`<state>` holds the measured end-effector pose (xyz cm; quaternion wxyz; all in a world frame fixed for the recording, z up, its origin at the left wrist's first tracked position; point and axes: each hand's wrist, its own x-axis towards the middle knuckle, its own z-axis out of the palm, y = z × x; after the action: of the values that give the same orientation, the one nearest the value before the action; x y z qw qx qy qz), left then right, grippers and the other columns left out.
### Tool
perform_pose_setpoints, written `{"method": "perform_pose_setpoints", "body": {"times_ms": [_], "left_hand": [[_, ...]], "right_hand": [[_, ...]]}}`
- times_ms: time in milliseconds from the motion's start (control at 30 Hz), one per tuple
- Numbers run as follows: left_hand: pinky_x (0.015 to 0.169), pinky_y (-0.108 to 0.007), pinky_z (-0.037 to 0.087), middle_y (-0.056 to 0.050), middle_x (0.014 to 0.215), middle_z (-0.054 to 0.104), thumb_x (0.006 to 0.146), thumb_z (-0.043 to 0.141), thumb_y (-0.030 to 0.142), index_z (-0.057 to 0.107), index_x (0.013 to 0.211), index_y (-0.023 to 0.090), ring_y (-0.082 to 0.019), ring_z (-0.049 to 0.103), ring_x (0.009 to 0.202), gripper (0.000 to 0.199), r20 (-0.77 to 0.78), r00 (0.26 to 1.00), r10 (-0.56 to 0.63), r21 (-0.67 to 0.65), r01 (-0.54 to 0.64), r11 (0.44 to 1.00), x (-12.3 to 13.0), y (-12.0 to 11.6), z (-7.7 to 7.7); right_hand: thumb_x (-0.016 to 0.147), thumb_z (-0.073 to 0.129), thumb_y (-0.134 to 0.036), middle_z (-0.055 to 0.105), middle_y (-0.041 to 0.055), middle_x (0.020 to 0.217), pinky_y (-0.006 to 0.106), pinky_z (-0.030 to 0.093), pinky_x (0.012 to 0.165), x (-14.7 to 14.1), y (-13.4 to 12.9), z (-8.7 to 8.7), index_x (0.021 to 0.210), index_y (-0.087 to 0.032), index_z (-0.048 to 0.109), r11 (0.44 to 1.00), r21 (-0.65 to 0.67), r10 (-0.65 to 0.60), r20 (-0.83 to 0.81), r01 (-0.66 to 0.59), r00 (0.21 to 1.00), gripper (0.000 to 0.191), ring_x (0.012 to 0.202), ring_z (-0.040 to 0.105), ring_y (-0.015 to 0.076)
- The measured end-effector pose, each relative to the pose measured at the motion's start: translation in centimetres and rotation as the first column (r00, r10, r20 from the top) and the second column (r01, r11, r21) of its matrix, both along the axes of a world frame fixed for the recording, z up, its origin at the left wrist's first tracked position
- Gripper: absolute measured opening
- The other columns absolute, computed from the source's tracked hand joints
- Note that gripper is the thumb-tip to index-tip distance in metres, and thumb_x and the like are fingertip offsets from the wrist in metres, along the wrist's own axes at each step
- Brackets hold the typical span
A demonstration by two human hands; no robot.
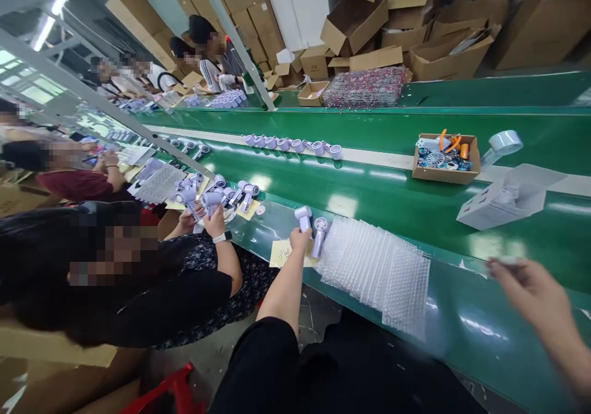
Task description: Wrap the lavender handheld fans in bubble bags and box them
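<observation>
My left hand [300,239] is closed around the handle of a light purple handheld fan [303,217], its round head pointing up and away. Right beside it, a second handheld fan [318,236] lies on the green worktop, its slotted grille showing. A yellow paper slip [281,253] with handwriting is under my left wrist. Bubble wrap bags [376,269] are fanned out in an overlapping stack between my hands. Over at the right, my right hand [535,291] is raised above the bench edge, thumb and fingers pinched on something small and whitish, blurred by motion.
A row of purple fans [297,146] sits along the green conveyor. Farther right are a cardboard box [446,177] of tools and parts, a clear tape roll [505,142] and an open white box [501,201]. At my left, a co-worker [184,278] handles fans.
</observation>
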<state>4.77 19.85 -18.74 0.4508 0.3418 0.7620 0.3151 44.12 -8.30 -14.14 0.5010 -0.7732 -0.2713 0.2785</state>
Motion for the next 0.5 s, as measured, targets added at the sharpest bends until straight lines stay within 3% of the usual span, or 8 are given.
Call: {"method": "perform_pose_setpoints", "body": {"times_ms": [100, 200, 233, 300, 333, 400, 500], "left_hand": [[0.063, -0.025, 0.044, -0.004, 0.073, 0.061, 0.071, 0.061, 0.038, 0.057, 0.084, 0.014, -0.017, 0.060, 0.072, 0.028, 0.112, 0.994, 0.002, -0.003, -0.002, 1.000, 0.0, -0.5, 1.9], [0.059, -0.022, 0.045, -0.005, 0.078, 0.062, 0.077, 0.055, 0.041, 0.057, 0.093, 0.014, -0.012, 0.059, 0.066, 0.031, 0.356, 0.933, -0.049, -0.027, 0.063, 0.998, 2.6, -3.8, 3.8], [0.059, -0.022, 0.045, -0.006, 0.080, 0.062, 0.076, 0.056, 0.041, 0.058, 0.095, 0.014, -0.012, 0.059, 0.067, 0.032, 0.513, 0.855, -0.076, -0.046, 0.116, 0.992, 4.2, -5.7, 4.2], [0.060, -0.024, 0.046, -0.009, 0.084, 0.063, 0.075, 0.058, 0.044, 0.059, 0.096, 0.013, -0.014, 0.060, 0.068, 0.038, 0.780, 0.614, -0.119, -0.092, 0.301, 0.949, 7.8, -10.3, 4.8], [0.061, -0.025, 0.047, -0.011, 0.085, 0.063, 0.077, 0.056, 0.048, 0.060, 0.097, 0.011, -0.014, 0.060, 0.068, 0.042, 0.840, 0.522, -0.149, -0.095, 0.412, 0.906, 9.7, -12.7, 4.8], [0.064, -0.028, 0.047, -0.013, 0.089, 0.063, 0.080, 0.047, 0.056, 0.059, 0.102, 0.010, -0.017, 0.060, 0.070, 0.052, 0.867, 0.412, -0.280, -0.056, 0.639, 0.767, 13.0, -17.4, 4.3], [0.070, -0.034, 0.047, -0.014, 0.092, 0.063, 0.084, 0.033, 0.064, 0.055, 0.110, 0.011, -0.022, 0.062, 0.078, 0.063, 0.620, 0.300, -0.725, 0.080, 0.895, 0.439, 15.2, -22.0, 2.8]], "right_hand": [[0.058, 0.073, -0.048, 0.065, 0.0061, 0.079, 0.044, 0.054, 0.068, -6.2, -0.7, -1.2, 0.081, -0.024, 0.062, 0.996, -0.072, 0.025, -0.341, -0.053, 0.940, 0.034, 0.074, 0.063, 0.0249], [0.058, 0.077, -0.041, 0.068, 0.0044, 0.084, 0.033, 0.055, 0.066, -10.6, 1.1, -2.0, 0.084, -0.022, 0.059, 0.998, -0.035, 0.011, -0.709, -0.051, 0.705, 0.037, 0.074, 0.066, 0.0186], [0.062, 0.074, -0.042, 0.069, 0.0050, 0.091, 0.033, 0.055, 0.071, -11.5, 2.0, -2.1, 0.087, -0.023, 0.059, 0.998, 0.012, 0.051, -0.799, -0.069, 0.600, 0.035, 0.081, 0.066, 0.0190], [0.068, 0.067, -0.048, 0.066, 0.0070, 0.107, 0.038, 0.052, 0.083, -12.7, 3.6, -2.1, 0.091, -0.023, 0.058, 0.978, 0.164, 0.204, -0.893, -0.131, 0.401, 0.035, 0.098, 0.063, 0.0216], [0.069, 0.064, -0.051, 0.065, 0.0072, 0.111, 0.040, 0.051, 0.085, -12.9, 4.2, -2.0, 0.092, -0.023, 0.058, 0.962, 0.228, 0.268, -0.900, -0.152, 0.345, 0.037, 0.103, 0.061, 0.0226], [0.073, 0.058, -0.054, 0.065, 0.0069, 0.110, 0.042, 0.050, 0.087, -12.5, 4.5, -1.9, 0.094, -0.022, 0.059, 0.950, 0.279, 0.312, -0.888, -0.144, 0.338, 0.039, 0.105, 0.060, 0.0235], [0.074, 0.061, -0.047, 0.069, 0.0039, 0.090, 0.039, 0.053, 0.084, -10.3, 2.4, -1.9, 0.088, -0.021, 0.059, 0.980, 0.197, 0.176, -0.873, 0.000, 0.455, 0.030, 0.091, 0.065, 0.0211]]}}
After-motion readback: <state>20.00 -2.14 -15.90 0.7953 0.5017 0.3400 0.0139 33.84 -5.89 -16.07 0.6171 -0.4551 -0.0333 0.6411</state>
